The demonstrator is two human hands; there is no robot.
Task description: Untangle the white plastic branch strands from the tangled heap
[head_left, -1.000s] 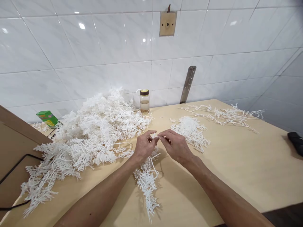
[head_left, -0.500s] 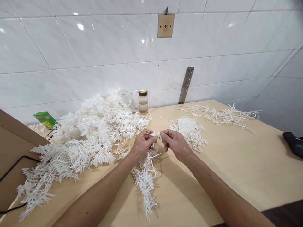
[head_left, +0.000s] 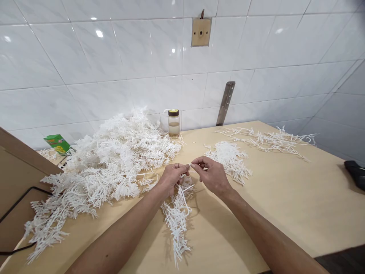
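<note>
My left hand point(head_left: 172, 177) is closed on a white plastic foliage branch point(head_left: 178, 224), whose feathery sprigs hang down toward the front of the table. Thumb and forefinger of my right hand point(head_left: 211, 173) pinch a small white piece at the branch's upper end, fingertips almost touching those of the left. That piece is mostly hidden by the fingers. Just beyond my right hand lies a small heap of loose white sprigs point(head_left: 228, 158). To the left spreads a large pile of white plastic foliage point(head_left: 119, 156).
Bare white stems point(head_left: 273, 140) lie at the table's point(head_left: 285, 198) back right. A lidded jar of liquid point(head_left: 173, 127) stands by the tiled wall. At left are a green box point(head_left: 57, 144) and a brown cardboard panel point(head_left: 23, 182). A black object point(head_left: 355, 173) sits at the right edge.
Both hands stay close together over the branch. The right fingers have shifted slightly and the pinched white piece shows less. The view has moved a little.
</note>
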